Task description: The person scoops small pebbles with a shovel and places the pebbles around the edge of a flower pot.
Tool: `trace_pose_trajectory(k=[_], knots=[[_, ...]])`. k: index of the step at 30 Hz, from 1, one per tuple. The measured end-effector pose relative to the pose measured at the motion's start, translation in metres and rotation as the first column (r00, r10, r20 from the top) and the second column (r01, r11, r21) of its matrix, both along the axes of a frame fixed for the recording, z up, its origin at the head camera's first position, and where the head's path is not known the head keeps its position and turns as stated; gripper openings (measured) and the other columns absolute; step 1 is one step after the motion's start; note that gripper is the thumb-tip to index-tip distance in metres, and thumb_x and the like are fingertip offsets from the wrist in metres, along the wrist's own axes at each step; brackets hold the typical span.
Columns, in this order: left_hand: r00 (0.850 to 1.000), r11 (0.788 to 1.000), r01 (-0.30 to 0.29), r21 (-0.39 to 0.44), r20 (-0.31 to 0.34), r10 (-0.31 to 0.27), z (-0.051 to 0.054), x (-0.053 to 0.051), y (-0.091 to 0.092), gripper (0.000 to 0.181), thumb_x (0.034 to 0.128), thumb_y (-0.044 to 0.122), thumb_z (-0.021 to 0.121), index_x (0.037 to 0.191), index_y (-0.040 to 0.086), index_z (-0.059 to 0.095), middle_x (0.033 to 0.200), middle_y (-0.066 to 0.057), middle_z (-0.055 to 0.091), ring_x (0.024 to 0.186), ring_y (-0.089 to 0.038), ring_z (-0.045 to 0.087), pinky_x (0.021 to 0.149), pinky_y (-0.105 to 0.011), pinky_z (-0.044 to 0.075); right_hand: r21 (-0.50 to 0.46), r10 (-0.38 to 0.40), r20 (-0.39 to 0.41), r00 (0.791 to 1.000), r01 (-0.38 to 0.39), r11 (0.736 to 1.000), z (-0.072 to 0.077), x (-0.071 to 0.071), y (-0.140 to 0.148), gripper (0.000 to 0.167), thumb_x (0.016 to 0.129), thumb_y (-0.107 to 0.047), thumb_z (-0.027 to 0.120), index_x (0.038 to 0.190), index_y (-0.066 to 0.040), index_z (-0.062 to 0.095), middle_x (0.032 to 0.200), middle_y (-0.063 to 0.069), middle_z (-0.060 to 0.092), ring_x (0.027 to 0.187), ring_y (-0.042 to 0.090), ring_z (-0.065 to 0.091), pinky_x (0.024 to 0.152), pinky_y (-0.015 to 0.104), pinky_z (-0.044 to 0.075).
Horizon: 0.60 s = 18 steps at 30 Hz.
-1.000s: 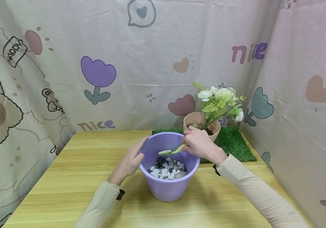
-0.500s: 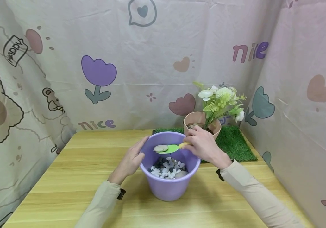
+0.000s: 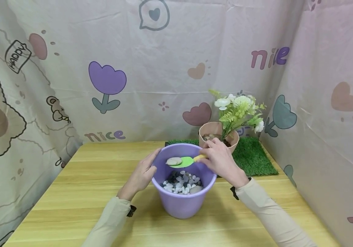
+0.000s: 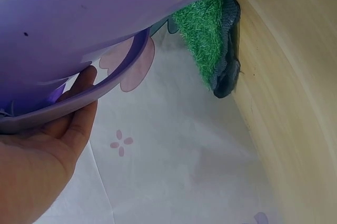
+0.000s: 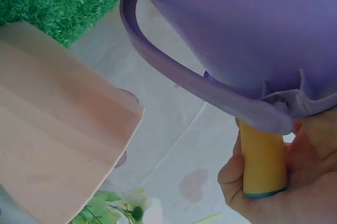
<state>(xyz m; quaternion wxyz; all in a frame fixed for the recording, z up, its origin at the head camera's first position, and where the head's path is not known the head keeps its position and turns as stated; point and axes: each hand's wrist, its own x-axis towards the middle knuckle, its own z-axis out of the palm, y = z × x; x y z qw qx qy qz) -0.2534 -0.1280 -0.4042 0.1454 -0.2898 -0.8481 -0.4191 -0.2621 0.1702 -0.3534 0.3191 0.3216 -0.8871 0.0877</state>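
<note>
A purple bucket stands on the table with white and dark pebbles at its bottom. My left hand holds the bucket's left side at the rim. In the left wrist view its fingers pass behind the bucket's carrying handle. Over the bucket's mouth, my right hand grips the yellow handle of a small trowel. Its green blade lies roughly level and carries a smooth pale stone.
Behind my right hand, a pink flowerpot holds white flowers and some stones. It stands on a green turf mat. A printed curtain surrounds the wooden table at the back and sides.
My right hand has raised the trowel slightly inside the bucket and turned its blade so the green face and pale stone show more. The left hand and bucket have stayed put.
</note>
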Motion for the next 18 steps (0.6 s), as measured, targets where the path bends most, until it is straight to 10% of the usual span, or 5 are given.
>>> trace_pose_trajectory(k=[18], knots=[[1.000,1.000,0.011,0.020,-0.009,-0.011,-0.0019,-0.0019,-0.0005,0.067,0.0857,0.003,0.041,0.152,0.006,0.034,0.153,-0.016,0.041,0.140,-0.034,0.040,0.112,-0.053,0.035,-0.130,-0.043,0.034,0.998,0.048,0.990,-0.0050,0.0020,-0.0017,0.021,0.072,-0.037,0.083,0.088,-0.024,0.081,0.088,-0.007,0.074,0.081,0.018,0.051,0.067,0.034,0.043]])
